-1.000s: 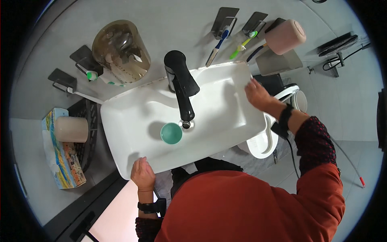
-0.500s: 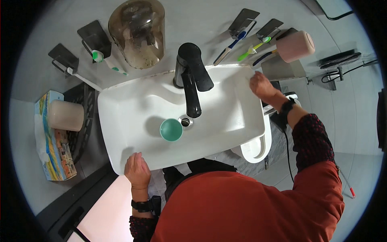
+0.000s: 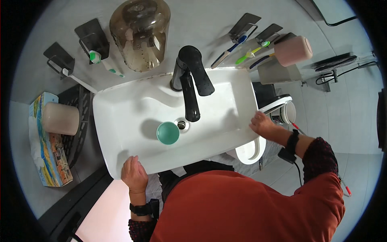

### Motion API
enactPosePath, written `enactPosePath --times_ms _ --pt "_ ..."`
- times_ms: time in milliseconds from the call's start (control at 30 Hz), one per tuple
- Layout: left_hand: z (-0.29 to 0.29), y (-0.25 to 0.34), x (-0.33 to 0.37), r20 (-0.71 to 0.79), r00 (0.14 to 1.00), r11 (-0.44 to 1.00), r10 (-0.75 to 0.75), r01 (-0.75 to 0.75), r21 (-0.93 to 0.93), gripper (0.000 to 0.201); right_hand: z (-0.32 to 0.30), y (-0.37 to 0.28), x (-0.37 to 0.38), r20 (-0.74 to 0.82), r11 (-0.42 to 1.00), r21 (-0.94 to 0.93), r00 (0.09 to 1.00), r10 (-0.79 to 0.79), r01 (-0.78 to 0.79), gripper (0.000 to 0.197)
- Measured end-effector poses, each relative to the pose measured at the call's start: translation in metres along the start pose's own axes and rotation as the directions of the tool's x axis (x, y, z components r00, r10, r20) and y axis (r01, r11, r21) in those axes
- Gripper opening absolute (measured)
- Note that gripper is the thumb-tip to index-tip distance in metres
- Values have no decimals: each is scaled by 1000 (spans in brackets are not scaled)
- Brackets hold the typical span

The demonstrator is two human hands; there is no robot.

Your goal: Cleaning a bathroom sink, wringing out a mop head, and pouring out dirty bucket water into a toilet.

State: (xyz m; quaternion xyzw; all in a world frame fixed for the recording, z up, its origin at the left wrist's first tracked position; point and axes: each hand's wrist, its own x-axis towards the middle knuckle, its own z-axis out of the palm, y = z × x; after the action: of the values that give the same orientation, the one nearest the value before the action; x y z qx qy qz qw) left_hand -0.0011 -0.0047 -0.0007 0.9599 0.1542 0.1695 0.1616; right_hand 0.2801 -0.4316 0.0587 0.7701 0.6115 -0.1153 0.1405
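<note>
A white washbasin point(image 3: 133, 157) lies in front of me under a black faucet point(image 3: 192, 101). A mint-green cup point(image 3: 167, 133) stands in it beside the drain point(image 3: 181, 125), touched by neither hand. My left hand point(image 3: 134, 173) rests at the basin's near left corner, open, its fingers stretched over the rim. At the right rim is my right hand point(image 3: 264, 125), closed with its fingers curled in; whether it holds something is hidden.
Toothbrushes hang in wall holders on both sides, with a pink cup point(image 3: 293, 51) at the right. A large brownish translucent container point(image 3: 141, 36) stands behind the basin. Left are a beige cup point(image 3: 61, 118), a colourful box point(image 3: 40, 141) and a dark rack point(image 3: 82, 121). A toilet point(image 3: 258, 151) is at lower right.
My right hand has come nearer along the basin's right rim, from its far right corner to about halfway. My left hand stays at the near left corner. The view has shifted slightly.
</note>
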Motion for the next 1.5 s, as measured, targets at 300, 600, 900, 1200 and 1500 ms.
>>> enactPosePath --times_ms 300,600,900,1200,1500 --pt "1 -1 5 27 1000 1000 4 -4 -23 21 30 117 131 -133 873 -436 976 175 -216 11" --pt "0 -4 0 -2 1000 1000 0 0 -11 24 44 -7 38 245 991 -132 969 21 12 9" --pt "4 -3 4 1 1000 999 20 -20 -35 25 16 86 81 1 925 -343 985 172 -161 9" --pt "1 -3 4 37 999 1000 22 -21 -20 21 43 31 70 85 958 -253 983 165 -139 20" --pt "-1 -3 2 60 997 997 42 -38 -62 21 28 -32 -11 250 842 282 882 399 -460 13"
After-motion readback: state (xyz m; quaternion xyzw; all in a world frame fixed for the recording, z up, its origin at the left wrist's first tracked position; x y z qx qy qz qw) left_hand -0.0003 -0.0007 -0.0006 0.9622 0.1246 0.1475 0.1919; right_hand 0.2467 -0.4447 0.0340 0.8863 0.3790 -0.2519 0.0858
